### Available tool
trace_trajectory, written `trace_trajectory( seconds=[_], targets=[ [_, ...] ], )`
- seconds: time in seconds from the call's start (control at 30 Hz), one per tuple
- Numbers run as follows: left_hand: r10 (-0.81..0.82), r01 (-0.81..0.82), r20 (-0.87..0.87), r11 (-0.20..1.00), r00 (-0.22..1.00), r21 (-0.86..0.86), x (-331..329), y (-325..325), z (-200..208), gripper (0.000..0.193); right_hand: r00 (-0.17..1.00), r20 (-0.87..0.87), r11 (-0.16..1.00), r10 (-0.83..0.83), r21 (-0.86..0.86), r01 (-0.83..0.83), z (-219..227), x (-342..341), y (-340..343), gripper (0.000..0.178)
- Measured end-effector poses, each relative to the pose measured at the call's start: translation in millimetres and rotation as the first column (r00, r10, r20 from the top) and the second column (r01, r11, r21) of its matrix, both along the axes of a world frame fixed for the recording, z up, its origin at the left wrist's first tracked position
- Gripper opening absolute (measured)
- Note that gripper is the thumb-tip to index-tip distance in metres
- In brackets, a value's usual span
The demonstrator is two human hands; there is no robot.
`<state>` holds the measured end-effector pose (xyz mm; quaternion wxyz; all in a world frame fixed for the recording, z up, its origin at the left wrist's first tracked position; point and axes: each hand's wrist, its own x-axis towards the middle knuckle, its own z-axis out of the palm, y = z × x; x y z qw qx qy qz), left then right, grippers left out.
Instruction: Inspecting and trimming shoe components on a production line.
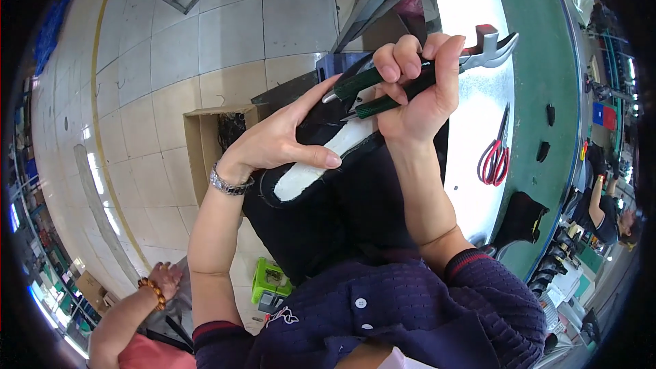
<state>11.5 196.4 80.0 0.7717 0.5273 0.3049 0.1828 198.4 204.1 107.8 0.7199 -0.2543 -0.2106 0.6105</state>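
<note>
A black shoe (266, 184) with its white underside (301, 176) turned up lies slantwise above my lap. My left hand (283, 138) grips it from the left, with the thumb across the white underside and the other fingers hidden along the far side. In my right hand (420, 92) is a pair of lasting pincers (488, 55), held by the dark green textured handles. Their metal jaws point to the upper right, away from the shoe. The handle ends hang over the shoe's far part, and I cannot tell whether they touch it.
To the right, red-handled scissors (493, 171) rest on the shiny worktop (471, 208). A black shoe piece (521, 219) and small black scraps lie on the green bench (529, 61). An open cardboard box (198, 154) stands left. A co-worker's hand (164, 281) shows lower left.
</note>
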Motion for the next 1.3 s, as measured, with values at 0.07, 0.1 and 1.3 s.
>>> trace_trajectory(
  seconds=[0.07,0.1,1.3],
  targets=[
    [-0.031,0.031,-0.027,1.000,0.999,-0.001,1.1,1.9,2.1,0.104,0.996,-0.084,0.999,-0.015,-0.039,0.012,0.0,-1.3,0.1,0.036],
    [-0.028,0.029,-0.034,1.000,0.999,0.006,1.3,3.0,4.0,0.104,0.998,-0.053,0.997,-0.046,-0.061,0.043,2.7,-3.4,0.4,0.036],
    [0.651,-0.020,-0.218,0.337,0.727,0.941,89.5,-69.5,16.6,0.016,0.678,-0.029,0.564,0.734,-0.529,-0.633,38.9,91.3,-146.1,0.040]
  ],
)
